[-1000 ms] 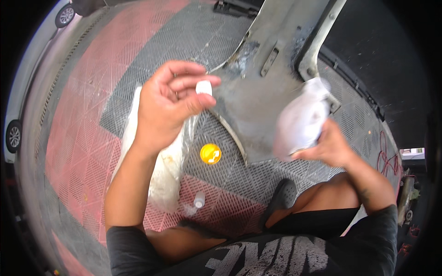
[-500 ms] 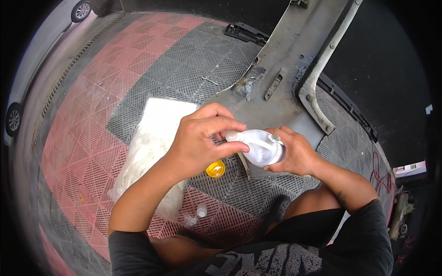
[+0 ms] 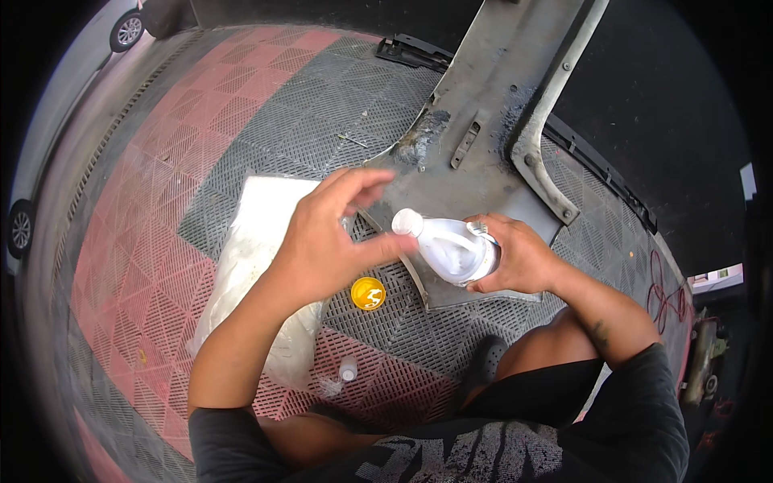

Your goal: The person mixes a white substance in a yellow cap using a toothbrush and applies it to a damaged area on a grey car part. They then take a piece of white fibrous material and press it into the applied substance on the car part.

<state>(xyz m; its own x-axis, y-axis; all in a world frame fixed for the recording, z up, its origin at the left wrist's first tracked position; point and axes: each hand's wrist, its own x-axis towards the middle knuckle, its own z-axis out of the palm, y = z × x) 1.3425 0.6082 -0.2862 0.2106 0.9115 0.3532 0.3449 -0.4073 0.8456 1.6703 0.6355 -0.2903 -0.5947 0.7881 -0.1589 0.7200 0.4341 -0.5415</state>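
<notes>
My right hand [image 3: 523, 253] is wrapped round the body of a white plastic jug [image 3: 455, 251] with a moulded handle. The jug lies tilted, its round white mouth end [image 3: 407, 222] pointing left; I cannot tell whether that end is a cap or an open neck. My left hand [image 3: 334, 221] is beside that end, fingers spread and slightly blurred, the thumb tip close to it or just touching. Below the jug, a round yellow lid or cup [image 3: 368, 294] with white smears sits on the grey floor tiles.
A large grey vehicle body panel [image 3: 475, 173] with dark patches lies ahead. To the left is a white sheet in plastic wrapping [image 3: 266, 258]. A small white bottle [image 3: 348, 369] is near my feet. A red hose [image 3: 664, 294] and a parked car [image 3: 68, 88] are farther off.
My left hand has loosened from the jug's mouth end, its fingers lifting and spreading apart. My right hand keeps its hold. The whole view has shifted slightly.
</notes>
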